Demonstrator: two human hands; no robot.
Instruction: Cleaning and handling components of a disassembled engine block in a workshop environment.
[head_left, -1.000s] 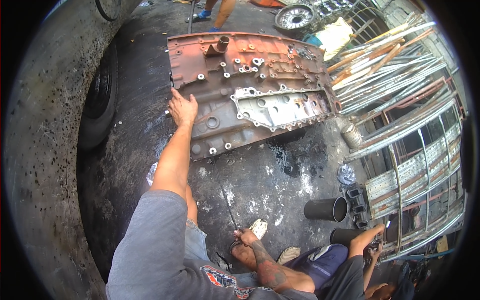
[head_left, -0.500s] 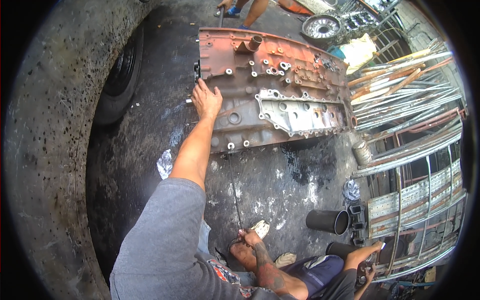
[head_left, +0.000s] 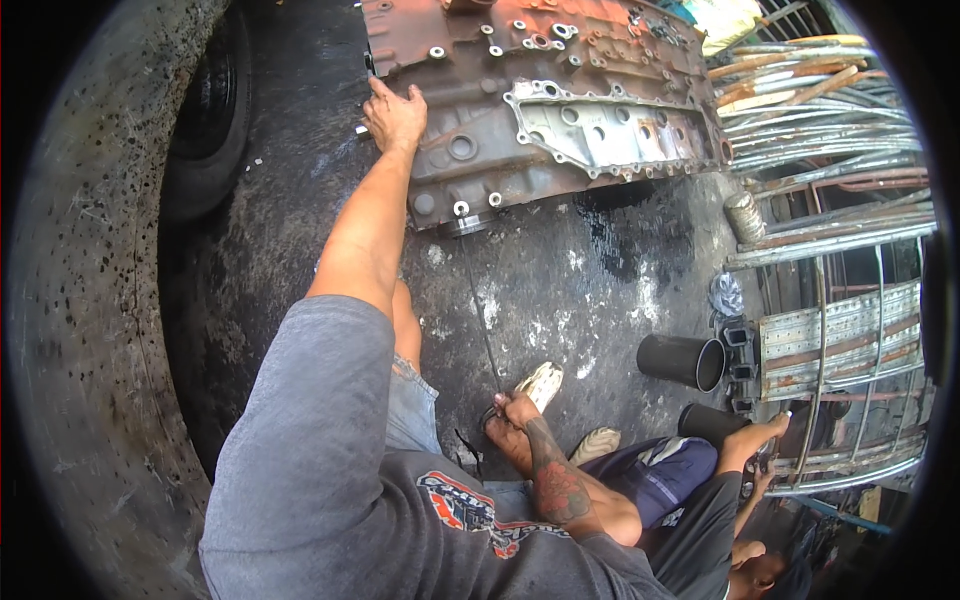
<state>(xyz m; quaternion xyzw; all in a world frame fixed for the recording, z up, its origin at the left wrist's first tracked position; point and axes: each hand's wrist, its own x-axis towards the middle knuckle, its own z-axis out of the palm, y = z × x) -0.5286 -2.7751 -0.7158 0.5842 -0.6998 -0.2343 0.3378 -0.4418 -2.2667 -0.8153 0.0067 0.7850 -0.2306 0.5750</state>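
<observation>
A large engine block (head_left: 465,125), reddish brown with a pale silvery recessed face, lies across the upper part of the view. My left hand (head_left: 395,112) rests on its left end, fingers spread and thumb apart. From the low middle, my tattooed right forearm reaches up to my right hand (head_left: 515,408), which is closed around one end of a thin dark rod or cable (head_left: 482,315). This runs up toward a round metal piece (head_left: 466,226) under the block's near edge. The far end of the rod or cable is unclear.
A black cylinder sleeve (head_left: 682,362) lies at the right beside crumpled foil (head_left: 726,294). Metal pipes (head_left: 820,115) and a rusty rack (head_left: 840,340) fill the right side. A person (head_left: 700,530) in dark clothes sits at lower right. A tyre (head_left: 215,120) stands at the left.
The view has shifted downward, so the block sits higher in the picture. The person at the far end has left the view. The round piece under the near edge now shows. Both hands keep their places.
</observation>
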